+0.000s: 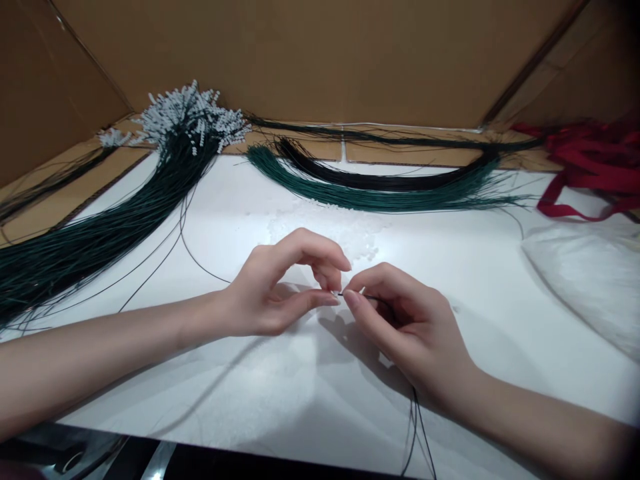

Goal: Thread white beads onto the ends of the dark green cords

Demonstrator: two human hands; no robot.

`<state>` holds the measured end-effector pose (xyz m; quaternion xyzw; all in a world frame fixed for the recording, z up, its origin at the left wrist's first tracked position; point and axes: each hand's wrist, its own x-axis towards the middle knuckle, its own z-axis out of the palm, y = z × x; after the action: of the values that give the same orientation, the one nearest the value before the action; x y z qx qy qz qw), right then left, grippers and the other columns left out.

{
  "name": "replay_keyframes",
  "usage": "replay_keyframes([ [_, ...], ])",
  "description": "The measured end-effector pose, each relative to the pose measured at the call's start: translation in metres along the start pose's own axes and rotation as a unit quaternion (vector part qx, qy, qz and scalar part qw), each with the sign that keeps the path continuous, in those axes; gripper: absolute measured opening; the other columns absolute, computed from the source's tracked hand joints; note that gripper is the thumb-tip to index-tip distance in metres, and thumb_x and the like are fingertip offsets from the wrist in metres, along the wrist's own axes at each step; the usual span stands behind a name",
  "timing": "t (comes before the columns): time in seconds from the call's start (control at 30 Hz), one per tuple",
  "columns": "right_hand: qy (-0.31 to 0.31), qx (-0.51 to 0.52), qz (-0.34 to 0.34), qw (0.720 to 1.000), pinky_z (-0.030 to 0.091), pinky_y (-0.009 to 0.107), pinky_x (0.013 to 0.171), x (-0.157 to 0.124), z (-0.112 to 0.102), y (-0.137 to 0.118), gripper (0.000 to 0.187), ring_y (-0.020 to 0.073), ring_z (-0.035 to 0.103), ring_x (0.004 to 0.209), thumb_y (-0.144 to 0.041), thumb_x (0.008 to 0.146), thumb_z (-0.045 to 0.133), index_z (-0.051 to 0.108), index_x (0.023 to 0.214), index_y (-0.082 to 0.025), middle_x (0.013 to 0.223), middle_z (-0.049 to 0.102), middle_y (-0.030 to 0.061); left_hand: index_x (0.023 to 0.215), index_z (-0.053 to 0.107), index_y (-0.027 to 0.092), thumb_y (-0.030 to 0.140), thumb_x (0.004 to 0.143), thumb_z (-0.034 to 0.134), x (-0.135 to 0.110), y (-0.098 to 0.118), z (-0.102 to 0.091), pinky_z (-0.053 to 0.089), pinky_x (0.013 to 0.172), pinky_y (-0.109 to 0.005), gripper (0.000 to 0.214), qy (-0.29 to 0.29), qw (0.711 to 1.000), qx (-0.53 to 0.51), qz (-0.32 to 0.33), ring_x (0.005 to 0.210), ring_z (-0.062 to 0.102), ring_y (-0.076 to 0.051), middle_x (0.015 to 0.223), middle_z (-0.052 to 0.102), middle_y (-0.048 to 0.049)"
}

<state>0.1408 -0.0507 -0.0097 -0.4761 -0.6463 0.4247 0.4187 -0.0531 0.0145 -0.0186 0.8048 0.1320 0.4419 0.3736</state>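
Note:
My left hand (280, 287) and my right hand (410, 327) meet at the middle of a white table (280, 387), fingertips almost touching. The right hand pinches the end of a thin black wire (417, 427), which runs under the palm and off the near edge. The left hand's thumb and fingers are pinched at the wire's tip around something tiny and pale that I cannot make out. Just behind the hands lies a scatter of small clear beads (330, 230).
A large bundle of dark green wires (95, 233) tipped with white beads (190, 117) fans out at the left. Green and black wire bundles (380, 187) lie across the back. Red ribbon (590, 167) and a clear bag (585, 280) sit at right. Cardboard walls (310, 53) enclose the table.

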Motion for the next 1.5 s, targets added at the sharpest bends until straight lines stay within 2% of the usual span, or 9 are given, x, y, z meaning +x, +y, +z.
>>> replay_keyframes([
  [0.5,0.003,-0.008,0.0,1.0,0.028,0.024,0.044,0.0002,0.0009,0.0002,0.013,0.0089,0.037,0.048,-0.023,0.094,0.056,0.057,0.081,-0.021,0.058,0.046,-0.0039,0.109,0.059,0.019,0.005,0.08,0.073,-0.001,0.0,0.0014,0.059,0.07,-0.025,0.035,0.009,1.0,0.001,0.0,0.076,0.068,-0.013,0.091,0.066,-0.0029],
  [0.8,0.002,-0.011,-0.002,1.0,0.028,0.024,0.045,-0.0005,0.0007,-0.0012,0.013,0.0088,0.037,0.05,-0.021,0.094,0.056,0.056,0.081,-0.021,0.06,0.048,-0.0036,0.113,0.058,0.019,0.004,0.078,0.074,-0.0039,-0.0045,0.0001,0.06,0.073,-0.026,0.042,-0.004,1.0,0.021,0.019,0.078,0.069,-0.014,0.095,0.068,-0.0044],
  [1.1,0.008,-0.005,-0.012,1.0,0.027,0.023,0.043,-0.0008,0.0011,-0.0008,0.012,0.0076,0.036,0.047,-0.019,0.093,0.058,0.057,0.081,-0.02,0.056,0.043,-0.0058,0.112,0.058,0.018,0.006,0.079,0.075,-0.0028,-0.0039,0.0003,0.059,0.069,-0.023,0.039,0.003,0.999,0.033,0.029,0.075,0.069,-0.013,0.092,0.068,-0.0041],
  [1.5,0.006,-0.025,-0.026,0.999,0.029,0.023,0.045,0.0002,0.0016,-0.0026,0.013,0.0081,0.036,0.049,-0.018,0.092,0.057,0.055,0.079,-0.02,0.059,0.044,-0.0052,0.111,0.057,0.018,0.009,0.084,0.072,-0.0019,-0.0004,0.0013,0.059,0.069,-0.021,0.033,-0.004,0.995,0.091,0.05,0.076,0.07,-0.011,0.091,0.07,-0.0029],
])
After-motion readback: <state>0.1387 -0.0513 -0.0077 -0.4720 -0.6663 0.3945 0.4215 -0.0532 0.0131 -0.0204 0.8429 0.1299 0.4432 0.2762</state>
